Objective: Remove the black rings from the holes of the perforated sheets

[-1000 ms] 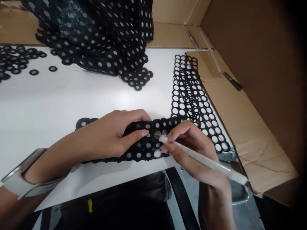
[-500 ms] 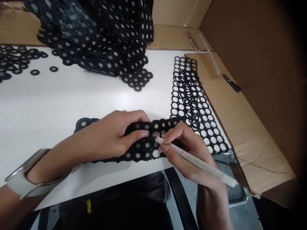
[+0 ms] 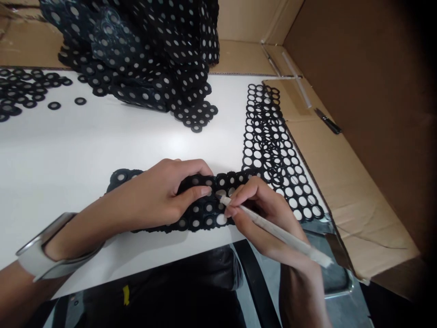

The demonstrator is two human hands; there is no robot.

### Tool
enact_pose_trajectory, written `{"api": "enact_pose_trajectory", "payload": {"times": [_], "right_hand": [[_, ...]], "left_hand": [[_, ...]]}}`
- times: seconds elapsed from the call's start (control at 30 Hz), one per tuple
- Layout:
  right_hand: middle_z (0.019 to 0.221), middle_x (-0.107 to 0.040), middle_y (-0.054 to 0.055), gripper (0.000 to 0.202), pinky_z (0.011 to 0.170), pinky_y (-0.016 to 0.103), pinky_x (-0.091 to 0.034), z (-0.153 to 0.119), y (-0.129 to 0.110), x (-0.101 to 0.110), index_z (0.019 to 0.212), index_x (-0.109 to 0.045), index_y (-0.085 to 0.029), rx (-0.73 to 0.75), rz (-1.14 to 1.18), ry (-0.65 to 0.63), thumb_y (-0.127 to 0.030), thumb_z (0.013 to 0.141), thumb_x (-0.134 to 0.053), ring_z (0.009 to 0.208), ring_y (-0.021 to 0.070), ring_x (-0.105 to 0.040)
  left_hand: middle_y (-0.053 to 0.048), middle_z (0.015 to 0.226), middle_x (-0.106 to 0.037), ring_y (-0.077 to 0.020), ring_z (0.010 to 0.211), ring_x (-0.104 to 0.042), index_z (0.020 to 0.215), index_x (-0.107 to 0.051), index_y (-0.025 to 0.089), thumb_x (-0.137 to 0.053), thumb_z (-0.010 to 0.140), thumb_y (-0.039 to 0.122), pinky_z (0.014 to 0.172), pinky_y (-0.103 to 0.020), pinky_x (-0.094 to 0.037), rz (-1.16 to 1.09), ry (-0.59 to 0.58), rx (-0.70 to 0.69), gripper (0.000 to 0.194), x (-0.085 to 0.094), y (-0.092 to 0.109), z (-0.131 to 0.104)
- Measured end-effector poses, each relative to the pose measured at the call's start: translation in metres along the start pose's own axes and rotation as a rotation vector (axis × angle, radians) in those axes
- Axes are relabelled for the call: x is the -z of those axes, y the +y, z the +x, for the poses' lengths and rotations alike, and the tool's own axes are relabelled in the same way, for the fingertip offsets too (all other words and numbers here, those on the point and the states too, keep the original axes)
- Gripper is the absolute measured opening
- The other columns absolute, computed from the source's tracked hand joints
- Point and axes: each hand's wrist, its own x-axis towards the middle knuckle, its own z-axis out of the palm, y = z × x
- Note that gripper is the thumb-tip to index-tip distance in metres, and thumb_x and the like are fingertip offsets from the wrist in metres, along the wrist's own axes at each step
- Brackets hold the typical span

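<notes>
A black sheet of joined rings with pale centres (image 3: 209,208) lies near the table's front edge. My left hand (image 3: 164,193) rests on it, thumb and forefinger spread apart and pressing on its surface. My right hand (image 3: 262,209) grips a white-wrapped knife (image 3: 283,232) like a pen. The knife's small blade touches the sheet just right of my left thumb. A white watch band is on my left wrist.
A large heap of black dotted sheets (image 3: 146,54) stands at the back. Loose black rings (image 3: 30,89) lie at the back left. Ring lattice strips (image 3: 269,146) lie at the right, beside cardboard (image 3: 355,205) holding a black-handled tool (image 3: 327,120).
The view has shifted slightly. My hands, the knife and the sheet keep nearly the same positions relative to each other.
</notes>
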Motion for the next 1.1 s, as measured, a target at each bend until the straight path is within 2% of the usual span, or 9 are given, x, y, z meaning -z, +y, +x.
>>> {"api": "enact_pose_trajectory", "payload": {"times": [0.2,0.33,0.43,0.5,0.57,0.67,0.8,0.97,1.1], "right_hand": [[0.081,-0.067,-0.004,0.017,0.060,0.027,-0.045,0.007,-0.012,-0.007,0.103,-0.062,-0.026,-0.034,-0.118,-0.018,-0.010,0.096,-0.068,0.064,0.0136,-0.059],[0.076,-0.069,-0.004,0.008,0.052,0.026,-0.043,0.003,-0.005,0.001,0.108,-0.064,-0.026,-0.040,0.203,-0.006,-0.019,0.107,-0.061,0.059,0.0147,-0.061],[0.066,-0.073,-0.004,0.023,0.046,0.028,-0.039,0.003,0.002,0.006,0.114,-0.062,-0.027,0.050,0.384,0.131,-0.034,0.120,-0.042,0.046,0.0158,-0.055],[0.075,-0.080,0.001,0.032,0.061,0.033,-0.050,0.008,0.000,0.006,0.100,-0.058,-0.027,0.166,0.268,0.304,-0.039,0.122,-0.038,0.064,0.0197,-0.067],[0.101,-0.084,0.005,0.031,0.092,0.042,-0.054,0.015,-0.005,0.006,0.089,-0.048,-0.027,0.249,0.057,0.400,-0.039,0.116,-0.057,0.108,0.0261,-0.073],[0.125,-0.076,0.007,0.043,0.104,0.046,-0.049,0.026,-0.016,0.009,0.095,-0.043,-0.028,0.211,-0.193,0.170,-0.032,0.096,-0.085,0.129,0.0309,-0.064],[0.084,-0.055,-0.006,0.040,0.066,0.030,-0.038,0.033,-0.020,0.017,0.099,-0.040,-0.028,0.033,-0.254,-0.172,-0.027,0.095,-0.080,0.074,0.0171,-0.051],[0.079,-0.038,-0.008,0.037,0.061,0.029,-0.027,0.033,-0.016,0.014,0.093,-0.037,-0.027,0.016,-0.141,-0.150,-0.021,0.096,-0.074,0.070,0.0144,-0.032],[0.077,-0.035,-0.008,0.039,0.059,0.028,-0.025,0.028,-0.013,0.004,0.092,-0.037,-0.027,0.018,-0.024,-0.127,-0.024,0.095,-0.075,0.069,0.0151,-0.030]], "left_hand": [[0.005,0.079,-0.075,-0.0149,0.059,-0.061,0.105,-0.075,0.030,-0.061,0.106,0.042,0.052,-0.028,-0.040,0.042,0.001,0.023,0.018,-0.001,0.003,-0.004],[0.004,0.082,-0.077,-0.0158,0.065,-0.065,0.105,-0.074,0.028,-0.062,0.106,0.043,0.059,-0.029,-0.044,0.084,0.033,0.009,0.019,0.000,0.003,-0.004],[0.002,0.095,-0.080,-0.0188,0.082,-0.073,0.106,-0.074,0.027,-0.062,0.107,0.041,0.069,-0.029,-0.050,0.092,0.046,-0.025,0.018,0.000,0.000,-0.003],[0.001,0.103,-0.081,-0.0202,0.090,-0.074,0.110,-0.075,0.028,-0.062,0.108,0.040,0.075,-0.030,-0.052,0.087,0.043,-0.057,0.018,-0.001,-0.001,-0.003],[0.001,0.108,-0.082,-0.0206,0.095,-0.075,0.112,-0.075,0.028,-0.062,0.109,0.038,0.079,-0.031,-0.053,0.073,0.039,-0.089,0.017,0.000,-0.001,-0.003],[0.000,0.112,-0.081,-0.0207,0.100,-0.074,0.111,-0.073,0.027,-0.061,0.109,0.035,0.085,-0.032,-0.054,0.042,0.024,-0.147,0.015,0.000,-0.002,-0.004],[-0.003,0.115,-0.076,-0.0238,0.109,-0.068,0.117,-0.067,0.026,-0.059,0.110,0.030,0.093,-0.038,-0.053,0.128,0.049,-0.234,0.011,-0.002,-0.004,-0.007],[-0.011,0.106,-0.069,-0.0301,0.099,-0.059,0.106,-0.060,0.020,-0.058,0.109,0.032,0.084,-0.046,-0.049,0.614,0.329,-0.274,0.012,-0.016,0.003,-0.022],[-0.009,0.095,-0.066,-0.0272,0.089,-0.057,0.098,-0.059,0.021,-0.045,0.112,0.024,0.081,-0.045,-0.046,0.775,0.333,-0.286,0.021,-0.035,0.010,-0.036]]}}
